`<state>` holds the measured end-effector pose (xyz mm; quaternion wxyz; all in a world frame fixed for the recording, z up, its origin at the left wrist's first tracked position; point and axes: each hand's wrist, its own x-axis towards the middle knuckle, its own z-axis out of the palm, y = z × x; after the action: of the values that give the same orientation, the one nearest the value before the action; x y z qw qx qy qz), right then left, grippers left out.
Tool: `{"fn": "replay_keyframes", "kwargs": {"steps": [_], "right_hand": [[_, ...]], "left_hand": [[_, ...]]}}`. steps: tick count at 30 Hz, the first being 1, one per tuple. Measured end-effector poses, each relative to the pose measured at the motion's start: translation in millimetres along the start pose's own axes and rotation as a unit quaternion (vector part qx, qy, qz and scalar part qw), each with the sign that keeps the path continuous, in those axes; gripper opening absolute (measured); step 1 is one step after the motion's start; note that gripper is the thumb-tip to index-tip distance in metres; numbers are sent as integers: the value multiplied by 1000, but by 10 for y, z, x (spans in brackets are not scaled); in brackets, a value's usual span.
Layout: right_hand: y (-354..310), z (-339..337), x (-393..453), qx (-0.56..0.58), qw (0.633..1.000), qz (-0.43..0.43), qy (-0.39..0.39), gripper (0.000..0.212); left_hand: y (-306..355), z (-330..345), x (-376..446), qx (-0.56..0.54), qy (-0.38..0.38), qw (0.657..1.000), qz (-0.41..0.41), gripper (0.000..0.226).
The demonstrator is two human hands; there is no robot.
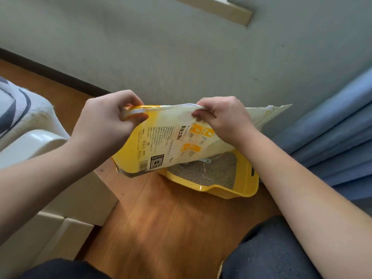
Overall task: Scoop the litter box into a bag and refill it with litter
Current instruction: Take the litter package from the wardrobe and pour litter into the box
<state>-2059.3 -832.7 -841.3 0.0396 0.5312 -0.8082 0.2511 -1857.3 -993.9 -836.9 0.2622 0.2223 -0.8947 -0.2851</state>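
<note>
The left hand (106, 119) curls its fingers and thumb tight round the yellow top edge of the litter bag (161, 141), at the bag's ten o'clock corner, while the right hand (223, 115) pinches the pale upper edge of the same bag at about one o'clock, fingers bent over the fold. Between the two grips the bag hangs lifted off the floor, tilted, its printed face with black text, orange icons and a square code toward the camera, its yellow lower corner pointing toward seven o'clock. A torn white flap of the bag juts out past the right hand toward three o'clock. Directly below and behind the bag, at its five o'clock, sits the yellow litter box (245, 178) on the wooden floor (161, 218), close against the grey wall (181, 57). Grey litter (217, 170) covers the bottom of the box, with a thin white string (205, 174) lying on it and a pale scoop (205, 160) partly hidden by the bag's lower edge. At three o'clock of the box hangs a blue curtain (332, 127). At nine o'clock of the hands stands a white plastic piece of furniture (40, 146), with grey-striped fabric (14, 103) beyond it. Dark trouser legs (271, 248) show along the bottom edge.
</note>
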Motion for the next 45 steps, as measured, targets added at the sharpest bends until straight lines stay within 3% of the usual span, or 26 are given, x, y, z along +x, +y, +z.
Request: {"fn": "replay_keyframes", "kwargs": {"steps": [8, 13, 16, 19, 23, 30, 38, 45], "right_hand": [[-81, 39, 21, 95, 994, 23, 45, 14], [-134, 20, 3, 119, 992, 17, 39, 13], [-158, 6, 11, 134, 990, 28, 37, 12], [-132, -41, 15, 144, 987, 37, 52, 11], [-63, -102, -7, 177, 979, 62, 83, 13], [31, -195, -62, 146, 981, 76, 106, 19], [68, -233, -92, 139, 984, 85, 76, 17], [168, -295, -106, 104, 987, 119, 1, 13]], "left_hand": [[33, -21, -4, -37, -15, 995, -86, 14], [-60, 0, -60, -52, -50, 981, -181, 46], [-133, 30, -67, -45, -103, 967, -228, 33], [-155, 68, -60, -34, -121, 966, -226, 14], [-150, 109, -70, -112, -90, 963, -227, 5], [-114, 48, -60, -131, -20, 980, -148, 10], [-69, -50, -94, -81, 5, 991, -104, 16], [-75, -100, -58, -50, 40, 992, -107, 17]]}}
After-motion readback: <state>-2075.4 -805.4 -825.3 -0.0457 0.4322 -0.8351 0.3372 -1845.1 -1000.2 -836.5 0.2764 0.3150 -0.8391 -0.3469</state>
